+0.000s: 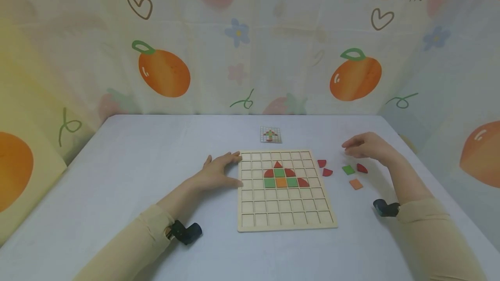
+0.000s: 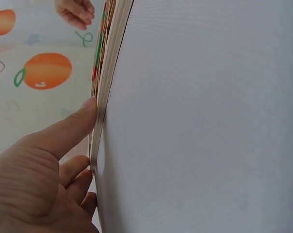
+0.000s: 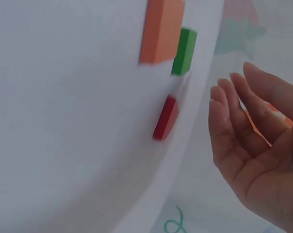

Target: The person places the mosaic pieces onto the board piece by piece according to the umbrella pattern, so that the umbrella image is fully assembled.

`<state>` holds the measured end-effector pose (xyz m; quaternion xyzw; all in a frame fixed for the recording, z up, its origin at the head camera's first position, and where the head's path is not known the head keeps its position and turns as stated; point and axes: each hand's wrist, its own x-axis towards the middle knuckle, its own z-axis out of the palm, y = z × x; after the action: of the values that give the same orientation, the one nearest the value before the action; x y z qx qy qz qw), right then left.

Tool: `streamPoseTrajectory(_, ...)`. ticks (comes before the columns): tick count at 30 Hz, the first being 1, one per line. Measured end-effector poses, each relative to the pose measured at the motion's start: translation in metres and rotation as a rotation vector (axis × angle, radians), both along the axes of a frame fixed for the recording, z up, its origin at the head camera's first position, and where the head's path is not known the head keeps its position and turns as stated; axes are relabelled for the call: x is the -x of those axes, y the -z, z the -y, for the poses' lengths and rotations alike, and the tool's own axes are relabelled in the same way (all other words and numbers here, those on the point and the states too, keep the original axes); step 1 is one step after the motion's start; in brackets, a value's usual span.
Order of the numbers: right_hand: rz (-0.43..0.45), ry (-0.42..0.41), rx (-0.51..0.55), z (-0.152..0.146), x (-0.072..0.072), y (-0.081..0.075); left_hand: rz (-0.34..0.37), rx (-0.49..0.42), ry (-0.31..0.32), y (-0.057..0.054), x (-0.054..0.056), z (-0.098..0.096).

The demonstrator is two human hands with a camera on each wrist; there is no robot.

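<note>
A wooden grid board (image 1: 287, 207) lies on the table with several coloured pieces set in its squares: a red triangle (image 1: 277, 165) on top, green squares, red quarter circles and an orange square (image 1: 281, 182). My left hand (image 1: 216, 172) rests against the board's left edge, thumb and fingertips touching the rim in the left wrist view. To the right, above the table, hovers my right hand (image 1: 367, 146), its fingers loosely bent and holding nothing. Below it lie a loose green square (image 3: 185, 51), a red quarter circle (image 3: 166, 119) and an orange square (image 3: 162, 31).
Two more red pieces, one a quarter circle (image 1: 327, 172), lie just off the board's right edge. Behind the board is a small pattern card (image 1: 270, 135) with a coloured figure on a grid. A fruit-printed cloth (image 1: 273, 68) hangs beyond the white table (image 1: 156, 142).
</note>
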<state>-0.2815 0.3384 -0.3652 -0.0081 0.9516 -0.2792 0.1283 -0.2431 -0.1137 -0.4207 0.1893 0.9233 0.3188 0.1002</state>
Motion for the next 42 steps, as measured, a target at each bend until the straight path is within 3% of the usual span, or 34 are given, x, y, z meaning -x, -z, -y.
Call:
streamPoseTrajectory(16,0.141,-0.022,-0.014,-0.043,-0.012,0.009,0.003,0.006,-0.005,0.000,0.000,0.000)
streamPoseTrajectory(30,0.174,-0.045,-0.136,-0.033,-0.010,0.008,0.003,-0.001,-0.005,-0.002,-0.002,-0.001)
streamPoseTrajectory(42,0.140,-0.038,-0.121,-0.027,-0.009,0.010,0.002,-0.001,-0.003,-0.002,-0.001,0.000)
